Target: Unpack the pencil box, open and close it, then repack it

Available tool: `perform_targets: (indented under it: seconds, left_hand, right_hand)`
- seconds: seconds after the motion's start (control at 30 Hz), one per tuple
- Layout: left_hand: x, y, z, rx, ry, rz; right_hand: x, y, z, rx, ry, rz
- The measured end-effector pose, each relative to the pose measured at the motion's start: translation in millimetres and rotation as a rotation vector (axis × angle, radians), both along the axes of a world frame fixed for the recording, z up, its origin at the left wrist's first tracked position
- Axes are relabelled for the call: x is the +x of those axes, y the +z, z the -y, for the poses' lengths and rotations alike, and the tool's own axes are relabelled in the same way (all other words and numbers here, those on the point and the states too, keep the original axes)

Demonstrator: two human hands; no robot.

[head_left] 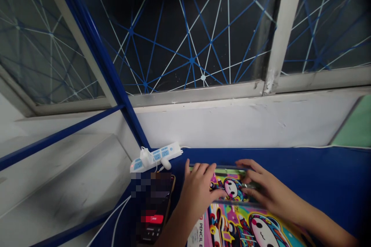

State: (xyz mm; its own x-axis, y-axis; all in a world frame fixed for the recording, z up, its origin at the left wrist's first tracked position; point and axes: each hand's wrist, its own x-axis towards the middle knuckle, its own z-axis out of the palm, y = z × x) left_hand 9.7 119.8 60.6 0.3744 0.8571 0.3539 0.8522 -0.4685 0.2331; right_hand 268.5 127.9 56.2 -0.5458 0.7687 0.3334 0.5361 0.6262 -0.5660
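A flat pencil case (232, 188) with a bright cartoon figure on its lid lies across the far part of a larger printed box. My left hand (198, 187) grips the left end of the case, its fingers over the far side and its thumb on the lid. At the right end, my right hand (266, 189) is closed about the case with bent fingers, slightly blurred. Something shiny shows by its fingertips; I cannot make out what it is. The larger box (246, 227) carries the same figure and the letters "PENCIL B" along its left side.
Left of the hands lies a phone (158, 208), partly pixelated. Behind it is a white power strip (158, 157) with plugs in it. White cables (114, 220) run down at the left. The blue tabletop (304, 170) meets a white wall below the windows.
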Motion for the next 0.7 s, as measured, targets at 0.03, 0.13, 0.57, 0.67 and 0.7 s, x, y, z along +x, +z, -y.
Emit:
perform_targets:
  seconds: [0.03, 0.13, 0.57, 0.67, 0.7]
  left_hand:
    - [0.0, 0.7, 0.0, 0.005, -0.002, -0.003]
    - [1.0, 3.1, 0.8, 0.010, -0.002, -0.012]
    - [10.8, 23.6, 16.3, 0.137, 0.057, 0.026]
    - [10.6, 37.0, 33.9, 0.240, -0.005, 0.010]
    - [9.7, 38.6, 42.5, 0.264, -0.021, -0.003]
  right_hand:
    - [1.1, 1.4, -0.4, -0.025, 0.019, -0.006]
    - [4.3, 1.3, -5.3, -0.110, 0.016, -0.070]
    - [3.1, 27.5, 6.1, -0.110, -0.114, 0.000]
    - [13.7, 33.3, 30.9, 0.020, -0.089, 0.110]
    - [18.7, 29.0, 41.5, 0.074, -0.107, 0.117]
